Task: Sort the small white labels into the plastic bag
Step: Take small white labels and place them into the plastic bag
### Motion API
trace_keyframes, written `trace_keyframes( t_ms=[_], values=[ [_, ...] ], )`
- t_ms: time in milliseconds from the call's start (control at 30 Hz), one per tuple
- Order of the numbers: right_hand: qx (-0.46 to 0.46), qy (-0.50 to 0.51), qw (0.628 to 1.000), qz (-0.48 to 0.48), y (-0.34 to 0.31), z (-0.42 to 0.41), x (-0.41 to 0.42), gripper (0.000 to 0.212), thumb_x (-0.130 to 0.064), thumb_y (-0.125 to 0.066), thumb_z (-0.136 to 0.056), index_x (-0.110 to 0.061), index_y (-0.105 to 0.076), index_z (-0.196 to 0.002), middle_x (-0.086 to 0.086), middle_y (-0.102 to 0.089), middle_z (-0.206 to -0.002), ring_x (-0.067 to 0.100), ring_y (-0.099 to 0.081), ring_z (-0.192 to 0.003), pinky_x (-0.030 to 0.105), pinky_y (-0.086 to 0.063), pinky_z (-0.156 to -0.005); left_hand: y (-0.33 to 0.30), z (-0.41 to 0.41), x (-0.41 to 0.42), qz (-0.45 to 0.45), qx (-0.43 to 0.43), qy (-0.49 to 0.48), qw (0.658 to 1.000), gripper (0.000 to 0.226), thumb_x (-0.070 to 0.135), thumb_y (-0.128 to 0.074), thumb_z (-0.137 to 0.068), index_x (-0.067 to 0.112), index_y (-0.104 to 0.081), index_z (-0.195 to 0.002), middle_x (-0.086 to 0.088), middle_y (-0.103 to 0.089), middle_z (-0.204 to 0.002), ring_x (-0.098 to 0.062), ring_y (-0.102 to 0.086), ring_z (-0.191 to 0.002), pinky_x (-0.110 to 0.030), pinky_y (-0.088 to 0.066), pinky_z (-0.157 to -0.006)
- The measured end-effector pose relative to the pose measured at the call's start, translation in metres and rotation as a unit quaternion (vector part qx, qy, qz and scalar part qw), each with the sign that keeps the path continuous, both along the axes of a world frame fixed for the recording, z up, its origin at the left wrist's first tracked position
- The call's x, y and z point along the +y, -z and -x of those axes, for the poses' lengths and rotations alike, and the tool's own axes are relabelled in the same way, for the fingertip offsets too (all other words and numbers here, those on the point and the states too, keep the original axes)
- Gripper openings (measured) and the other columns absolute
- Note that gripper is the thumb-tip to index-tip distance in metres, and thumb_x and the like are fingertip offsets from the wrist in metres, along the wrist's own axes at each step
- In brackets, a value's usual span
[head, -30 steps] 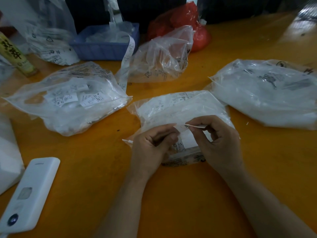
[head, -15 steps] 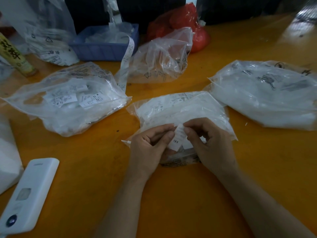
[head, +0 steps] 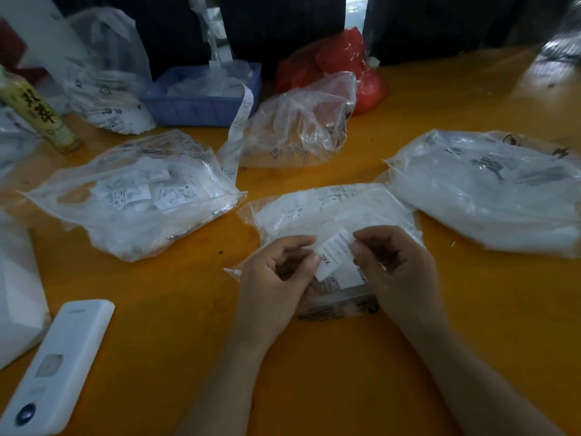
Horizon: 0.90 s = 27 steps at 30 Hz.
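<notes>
A: What are the hands doing?

B: Both are on one small white label (head: 333, 253). The left hand (head: 276, 278) pinches its lower left edge with curled fingers and thumb; the right hand (head: 396, 265) pinches the upper right edge the same way. The label sits tilted between them, printed side up, with dark lettering near the left thumb.

A: And where is that relative to the bag?

B: Directly over the near end of the middle plastic bag (head: 330, 209), which lies flat on the orange table (head: 345, 372) and holds more white labels. Whether the label touches the bag I cannot tell.

A: Other bags?

B: Several. A left bag (head: 132, 196) shows printed labels through its clear film. A right bag (head: 490, 190) is packed with white material. A crumpled clear bag (head: 298, 127) stands behind the middle one, with a long paper strip (head: 239, 124) hanging from a blue basket (head: 201, 99) beside it. A red bag (head: 342, 64) sits at the back.

A: Anything else on the table?

B: A white handheld device (head: 53, 366) lies near the left front edge, and a yellow-green bottle (head: 34, 111) with dark characters leans at the far left.
</notes>
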State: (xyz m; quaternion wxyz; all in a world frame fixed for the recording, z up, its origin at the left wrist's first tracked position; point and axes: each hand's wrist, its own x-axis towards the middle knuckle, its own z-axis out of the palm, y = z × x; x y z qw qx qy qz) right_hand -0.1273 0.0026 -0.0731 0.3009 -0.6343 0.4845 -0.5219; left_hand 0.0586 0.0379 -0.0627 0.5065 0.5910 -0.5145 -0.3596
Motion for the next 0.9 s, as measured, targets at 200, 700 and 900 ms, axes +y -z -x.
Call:
trace_keyframes(
  t_ms=[200,700,900],
  values=[
    [-0.011,-0.013,1.0,-0.014,0.001,0.002,0.0,0.014,-0.019,-0.063,-0.096,-0.017,-0.068,-0.108,-0.014,-0.074,-0.092,0.01,-0.072,-0.087,0.029,-0.06,-0.075,-0.047,-0.103,-0.027,-0.047,-0.057,-0.249,0.966,0.026,0.01,-0.078,-0.093,0.035,-0.076,-0.101,0.01,-0.081,-0.088,-0.01,-0.078,-0.068,-0.03,-0.064,-0.064],
    [0.252,0.029,0.967,0.037,-0.004,0.005,0.0,0.01,-0.02,-0.066,-0.094,-0.022,-0.073,-0.1,-0.014,-0.069,-0.089,-0.001,-0.057,-0.077,0.013,-0.043,-0.067,-0.077,-0.165,-0.069,-0.119,-0.39,-0.297,0.863,0.033,0.03,-0.054,-0.11,0.008,-0.075,-0.123,-0.022,-0.07,-0.13,-0.044,-0.062,-0.121,-0.051,-0.05,-0.102],
    [0.469,-0.031,0.881,-0.049,-0.004,0.011,-0.006,0.044,-0.061,-0.063,-0.088,-0.037,-0.066,-0.125,-0.011,-0.06,-0.118,0.015,-0.051,-0.112,0.029,-0.041,-0.089,-0.067,-0.108,-0.042,0.058,-0.415,-0.301,0.857,0.031,0.024,-0.05,-0.11,0.006,-0.073,-0.12,-0.018,-0.072,-0.116,-0.038,-0.059,-0.117,-0.041,-0.043,-0.092]
  ],
)
